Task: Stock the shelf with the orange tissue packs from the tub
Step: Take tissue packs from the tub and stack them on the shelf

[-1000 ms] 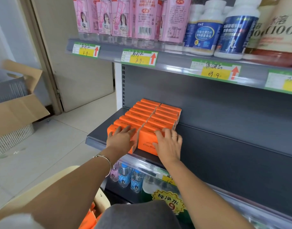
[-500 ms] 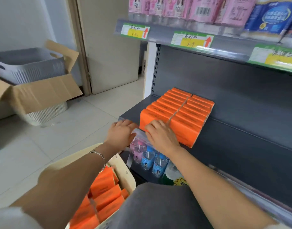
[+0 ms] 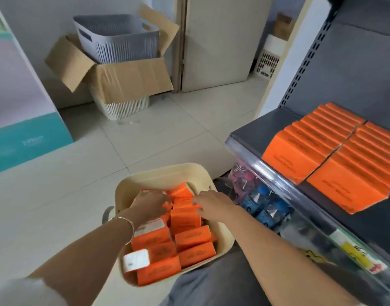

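Note:
A cream tub [image 3: 158, 173] stands on the floor by my knees, holding several orange tissue packs [image 3: 193, 237]. My left hand [image 3: 148, 206] reaches into its far end, fingers bent down over a pack; the grip itself is hidden. My right hand [image 3: 211, 203] hovers beside it with fingers spread, touching the top packs and holding nothing. On the dark grey shelf [image 3: 255, 131] to the right, two rows of orange packs [image 3: 322, 151] stand upright side by side at the front edge.
Below the shelf's clear front rail, small water bottles [image 3: 264, 206] stand on a lower level. A grey basket [image 3: 116, 38] sits in an open cardboard box [image 3: 127, 78] on a white basket by the door. A teal-and-white box [image 3: 24, 120] stands at left.
Both hands left the packs on the shelf and came down into the tub. My view swung left and down from the shelf to the floor.

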`<move>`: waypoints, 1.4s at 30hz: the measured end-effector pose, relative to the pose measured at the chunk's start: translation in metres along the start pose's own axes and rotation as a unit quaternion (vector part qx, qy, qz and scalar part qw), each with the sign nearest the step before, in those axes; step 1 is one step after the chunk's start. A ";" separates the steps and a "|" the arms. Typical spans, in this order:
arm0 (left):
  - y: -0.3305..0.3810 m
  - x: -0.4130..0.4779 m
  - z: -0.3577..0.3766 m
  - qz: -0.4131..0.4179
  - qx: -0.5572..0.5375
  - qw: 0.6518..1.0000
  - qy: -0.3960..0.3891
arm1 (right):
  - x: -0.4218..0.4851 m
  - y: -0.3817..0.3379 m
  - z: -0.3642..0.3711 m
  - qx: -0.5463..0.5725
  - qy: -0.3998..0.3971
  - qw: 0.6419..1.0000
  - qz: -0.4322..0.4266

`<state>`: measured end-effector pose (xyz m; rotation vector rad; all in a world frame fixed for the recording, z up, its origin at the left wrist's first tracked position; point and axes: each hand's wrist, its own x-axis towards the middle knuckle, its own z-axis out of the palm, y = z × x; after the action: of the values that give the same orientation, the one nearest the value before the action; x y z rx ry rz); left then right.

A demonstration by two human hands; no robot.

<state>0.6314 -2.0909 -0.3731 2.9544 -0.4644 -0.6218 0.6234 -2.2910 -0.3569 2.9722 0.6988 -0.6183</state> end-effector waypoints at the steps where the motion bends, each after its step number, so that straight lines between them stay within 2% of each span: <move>1: -0.005 0.001 0.009 -0.004 -0.004 1.000 -0.017 | 0.007 -0.001 0.006 0.002 -0.031 1.000 -0.003; 8: -0.024 0.020 0.076 0.013 -0.033 0.992 -0.123 | 0.040 -0.006 0.051 0.047 -0.146 0.988 0.015; 10: -0.023 0.023 0.090 0.010 -0.047 0.983 -0.177 | 0.046 -0.004 0.062 0.026 -0.173 0.984 0.007; 12: -0.023 0.027 0.101 0.006 -0.043 0.979 -0.197 | 0.051 -0.004 0.074 -0.001 -0.188 0.982 -0.010; 19: -0.025 0.039 0.116 -0.026 -0.075 0.982 -0.169 | 0.069 -0.010 0.099 -0.084 -0.247 0.964 -0.048; 24: -0.027 0.038 0.118 -0.080 -0.082 0.986 -0.120 | 0.068 -0.016 0.117 -0.126 -0.253 0.959 -0.016; 28: -0.032 0.034 0.112 -0.136 -0.061 0.984 -0.101 | 0.070 -0.016 0.108 -0.089 -0.215 0.973 -0.004; 36: -0.019 0.026 0.053 -0.126 -0.057 0.990 0.011 | 0.043 -0.022 0.060 0.043 -0.114 0.990 0.072; 42: -0.005 0.011 -0.010 -0.095 -0.108 0.986 0.086 | 0.011 -0.012 0.008 0.099 0.044 0.987 0.119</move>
<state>0.6464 -2.0895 -0.3687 2.8300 -0.0937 -0.3978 0.6246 -2.2758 -0.3676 3.2134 0.2927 -0.5731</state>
